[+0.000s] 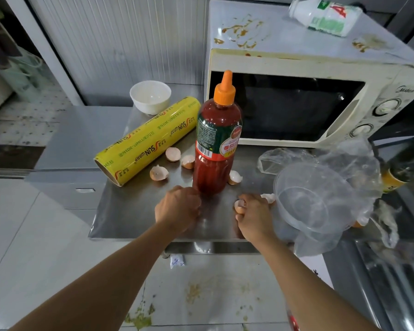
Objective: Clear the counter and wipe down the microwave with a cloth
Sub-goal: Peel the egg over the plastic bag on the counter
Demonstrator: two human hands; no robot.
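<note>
Both forearms reach in from the near edge, and the two hands sit low on the steel desk (pixel 139 220). Left hand (pixel 177 207) has its fingers curled under against the desk just at the foot of the tall red sauce bottle with the orange nozzle cap (pixel 216 139); whether they hold anything I cannot tell. Right hand (pixel 253 215) pinches a pale broken eggshell piece (pixel 239 205) in curled fingers, beside the clear plastic bowl (pixel 318 199). So the clearing step seems under way, shells first; the next move likely calls for gathering the other eggshell halves (pixel 158 173) scattered round the bottle without crushing them. Further back, the yellow cling-film roll (pixel 148 139) lies flat, its long axis running from near-left to far-right. Beyond stands the cream microwave (pixel 296 65), door facing the camera, brown smears on its top, a white plastic bottle (pixel 325 16) lying tipped there. No cloth shows.
</note>
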